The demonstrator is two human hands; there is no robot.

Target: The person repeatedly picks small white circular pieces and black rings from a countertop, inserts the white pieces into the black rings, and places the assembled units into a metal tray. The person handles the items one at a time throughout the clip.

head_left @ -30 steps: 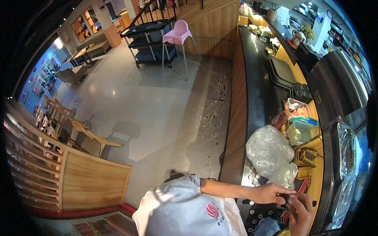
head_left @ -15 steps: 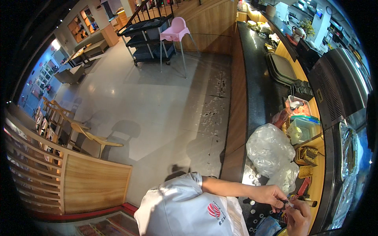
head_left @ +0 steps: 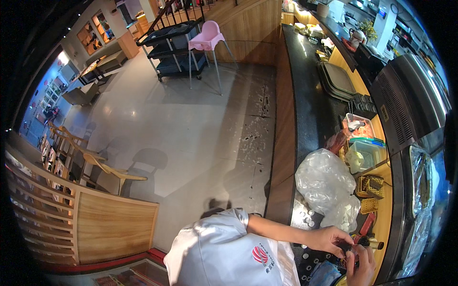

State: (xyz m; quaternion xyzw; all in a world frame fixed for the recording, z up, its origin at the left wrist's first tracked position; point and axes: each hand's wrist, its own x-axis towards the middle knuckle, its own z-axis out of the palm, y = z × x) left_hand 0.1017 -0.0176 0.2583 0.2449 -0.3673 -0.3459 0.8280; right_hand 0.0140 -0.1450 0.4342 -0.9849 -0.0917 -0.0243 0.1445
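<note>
My left hand (head_left: 328, 239) reaches across the counter from the left, thumb and fingers closed on a small black piece (head_left: 344, 246). Fingertips of my right hand (head_left: 361, 266) meet it from the right, bent in a pinch; what they hold, if anything, is too small to make out. Below and beside the hands, several small round white caps (head_left: 309, 218) and small black-and-white pieces (head_left: 305, 256) lie scattered on the dark counter (head_left: 310, 114). A blue plastic bag or cloth (head_left: 325, 274) rests close to my right wrist.
Beyond my hands sits a large clear plastic bag (head_left: 324, 181). Yellow baskets (head_left: 369, 206), a clear tub (head_left: 366, 155), a red-topped container (head_left: 366, 224) and stacked trays (head_left: 336, 78) line the counter's right side. A pink high chair (head_left: 208, 37) and black cart (head_left: 176, 50) stand on the floor.
My hands stay close together. The right hand has shifted slightly down, and a pale bit seen between the fingertips is no longer visible. The view has tilted a little.
</note>
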